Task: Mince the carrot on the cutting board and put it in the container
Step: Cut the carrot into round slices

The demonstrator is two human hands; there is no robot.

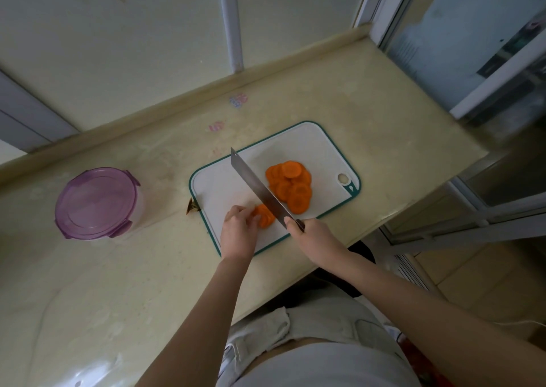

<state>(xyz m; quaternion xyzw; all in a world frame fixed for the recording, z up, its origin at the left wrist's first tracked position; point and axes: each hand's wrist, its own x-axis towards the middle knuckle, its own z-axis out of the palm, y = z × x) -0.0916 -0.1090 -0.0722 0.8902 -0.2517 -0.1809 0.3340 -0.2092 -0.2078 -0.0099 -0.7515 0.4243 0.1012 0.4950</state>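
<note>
Carrot rounds, orange and thinly sliced, lie in two lots on the white plastic cutting board (322, 147) with its teal rim: a loose heap (291, 187) toward the board's right end, and a small overlapped stack (264, 215) at the near edge. Your left hand (237, 227) pinches that stack with curled fingertips. Your right hand (310, 233) is wrapped tight round the handle of the long steel cleaver (257, 188), whose blade slants across the board between the two lots, just beside the stack.

Nothing looks minced yet, I judge. The risk sits at your left fingertips: they are close to the blade, and stacked rounds may slide as the edge comes down, drawing your fingers under it. Pieces could also skip off the near edge onto the pale yellow table (118, 283). The round clear container (97, 203), well to the left, has its purple clip lid on, so open it first.
</note>
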